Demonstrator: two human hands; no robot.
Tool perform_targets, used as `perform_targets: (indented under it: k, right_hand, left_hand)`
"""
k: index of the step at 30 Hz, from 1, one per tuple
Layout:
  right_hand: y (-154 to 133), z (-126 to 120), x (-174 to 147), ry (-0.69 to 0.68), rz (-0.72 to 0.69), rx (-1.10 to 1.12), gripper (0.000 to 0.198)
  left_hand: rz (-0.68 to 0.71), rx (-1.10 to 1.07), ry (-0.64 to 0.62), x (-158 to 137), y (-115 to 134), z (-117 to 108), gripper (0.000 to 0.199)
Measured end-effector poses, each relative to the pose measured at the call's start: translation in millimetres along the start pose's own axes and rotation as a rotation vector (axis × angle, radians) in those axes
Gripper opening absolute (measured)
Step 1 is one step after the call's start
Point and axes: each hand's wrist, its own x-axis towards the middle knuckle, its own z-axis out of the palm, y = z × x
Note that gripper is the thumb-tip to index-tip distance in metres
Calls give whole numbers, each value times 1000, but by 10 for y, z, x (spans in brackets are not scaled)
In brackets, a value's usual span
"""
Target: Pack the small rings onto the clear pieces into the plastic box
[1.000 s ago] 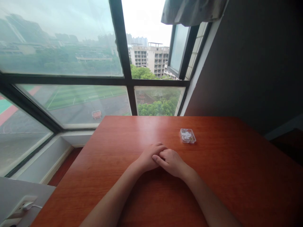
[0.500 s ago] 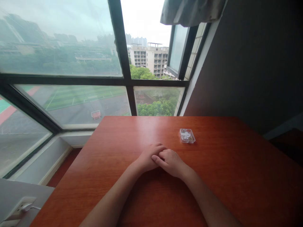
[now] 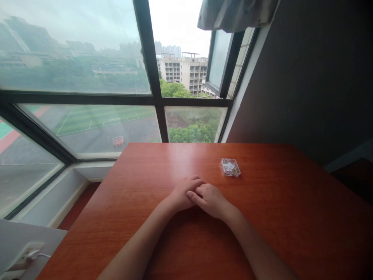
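Left hand (image 3: 184,193) and right hand (image 3: 213,200) clasped on the near side of the tabletop (image 3: 140,182), right thumb (image 3: 196,198) over the left. Overlap hides most of the fingers, so can't tell if they're curled tight or lying loose, or if anything sits between them. Neither hand touches the box.

Clear plastic box (image 3: 230,167) lies flat beyond the hands, off to the right, apart from both. White piece and some metallic-looking bits inside, too small to name.

Risks, my read:
- Lid: can't see whether it's latched. If it's loose, tilting the box or picking it up by the top could spill the bits.
- Sliding: tabletop looks glossy. A fingertip nudge away from the person could send the box toward the far edge.
- Grip: clear walls are hard to read, worse with the window (image 3: 196,124) glare nearby. Misjudged rim means a pinch on a corner and a twist.
- Open sash (image 3: 220,58) behind: a gust might shift light pieces if the box were uncovered.
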Motion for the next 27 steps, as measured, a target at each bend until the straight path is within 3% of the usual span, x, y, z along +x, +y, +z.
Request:
perform_targets:
  k: [27]
  right_hand:
    - [-15,-5,-20,12,0,-16,51]
  left_hand:
    - [2,-11,-10,1,-5,-2,33]
